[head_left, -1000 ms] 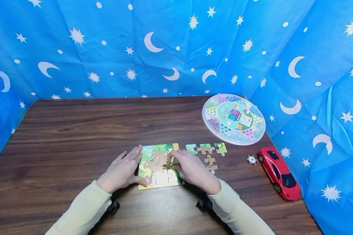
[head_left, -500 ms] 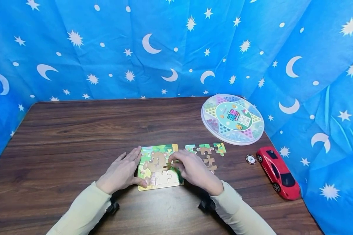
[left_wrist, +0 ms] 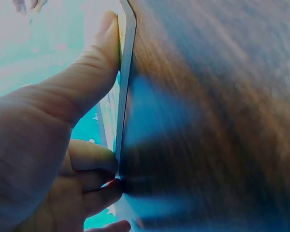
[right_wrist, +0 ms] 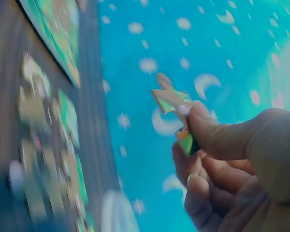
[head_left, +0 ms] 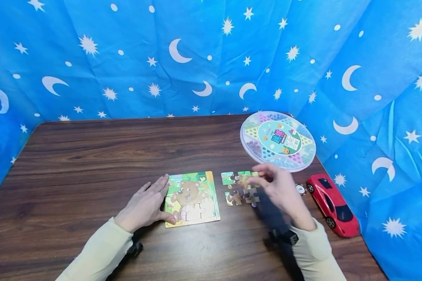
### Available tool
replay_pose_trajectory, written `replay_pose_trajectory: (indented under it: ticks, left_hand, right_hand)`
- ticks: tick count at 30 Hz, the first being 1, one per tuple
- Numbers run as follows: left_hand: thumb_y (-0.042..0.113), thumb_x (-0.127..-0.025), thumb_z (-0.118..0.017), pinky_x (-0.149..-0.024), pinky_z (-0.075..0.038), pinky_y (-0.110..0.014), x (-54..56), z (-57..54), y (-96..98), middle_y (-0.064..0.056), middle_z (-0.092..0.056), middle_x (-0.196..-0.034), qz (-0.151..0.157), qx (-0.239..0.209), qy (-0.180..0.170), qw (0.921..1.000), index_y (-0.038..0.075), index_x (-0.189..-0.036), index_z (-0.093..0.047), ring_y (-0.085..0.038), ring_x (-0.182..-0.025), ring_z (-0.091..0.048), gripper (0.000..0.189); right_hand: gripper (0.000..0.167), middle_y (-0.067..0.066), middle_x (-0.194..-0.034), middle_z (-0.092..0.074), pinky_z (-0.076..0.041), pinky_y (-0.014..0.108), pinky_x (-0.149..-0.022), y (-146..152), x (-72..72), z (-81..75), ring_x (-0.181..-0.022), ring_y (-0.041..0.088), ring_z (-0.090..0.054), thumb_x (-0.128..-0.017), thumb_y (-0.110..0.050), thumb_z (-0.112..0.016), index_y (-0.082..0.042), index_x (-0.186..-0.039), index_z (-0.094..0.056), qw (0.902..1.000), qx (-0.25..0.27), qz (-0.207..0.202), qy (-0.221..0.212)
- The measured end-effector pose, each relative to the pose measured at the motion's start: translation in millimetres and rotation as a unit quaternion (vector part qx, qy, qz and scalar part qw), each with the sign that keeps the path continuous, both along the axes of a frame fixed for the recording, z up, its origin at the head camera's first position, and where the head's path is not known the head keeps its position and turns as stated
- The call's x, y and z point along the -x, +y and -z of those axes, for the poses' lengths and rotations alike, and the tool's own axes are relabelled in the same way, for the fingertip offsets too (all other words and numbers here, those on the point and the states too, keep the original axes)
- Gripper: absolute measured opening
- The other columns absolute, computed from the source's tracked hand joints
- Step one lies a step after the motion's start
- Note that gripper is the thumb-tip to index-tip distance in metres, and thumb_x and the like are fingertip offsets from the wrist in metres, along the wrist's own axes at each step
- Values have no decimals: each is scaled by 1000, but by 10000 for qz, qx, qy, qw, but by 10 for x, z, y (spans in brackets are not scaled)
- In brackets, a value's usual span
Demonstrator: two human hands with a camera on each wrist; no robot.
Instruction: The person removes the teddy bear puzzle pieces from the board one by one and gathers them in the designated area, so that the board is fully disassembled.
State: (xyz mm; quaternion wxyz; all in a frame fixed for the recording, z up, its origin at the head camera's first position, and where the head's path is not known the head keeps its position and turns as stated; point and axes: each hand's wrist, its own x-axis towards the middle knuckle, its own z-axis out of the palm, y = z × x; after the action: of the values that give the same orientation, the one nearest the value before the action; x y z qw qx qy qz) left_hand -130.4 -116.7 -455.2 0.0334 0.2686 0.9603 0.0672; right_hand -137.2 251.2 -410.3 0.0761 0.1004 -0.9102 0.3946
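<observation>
The puzzle board [head_left: 213, 195] lies flat on the table [head_left: 109, 156], showing a bear picture [head_left: 189, 192]. The left hand [head_left: 144, 206] rests at its left edge, fingers extended along the side and thumb on the near left corner; it is relaxed rather than clenched. The right hand [head_left: 281, 192] is raised to the right of the board, thumb and fingers closed in a pinch on a puzzle piece [right_wrist: 170, 98]; blur prevents confirming whether it holds only one. Loose pieces [head_left: 233, 198] lie just right of the board. Beyond them stands recorded a round game case [head_left: 278, 138], with a chip [head_left: 300, 189] near a red toy car [head_left: 333, 206] on the right.
</observation>
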Motion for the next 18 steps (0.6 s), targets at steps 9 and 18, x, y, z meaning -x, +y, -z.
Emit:
replay_pose_trajectory:
  ticks: [9, 18]
  left_hand:
    - [72, -66, -68, -110, -31, -53, -1, -8, -25, -24, -28, -154, -19, 7, -28, 10000, -9, -141, -44, -34, -141, -30, 112]
    - [70, -67, -69, -109, -31, -54, -3, -18, -5, -24, -27, -154, 15, -2, -34, 10000, -9, -140, -44, -34, -141, -31, 110]
  right_hand:
    - [25, 6, -86, -71, -45, 23, -56, 569, -44, 202, -70, 19, -56, -86, -22, -74, -4, -103, -71, 9896, -494, 956, -956]
    - [27, 7, -87, -71, -47, 24, -57, 677, 7, 406, -69, 16, -58, -87, -23, -74, -2, -104, -70, 9861, -590, 889, -1271]
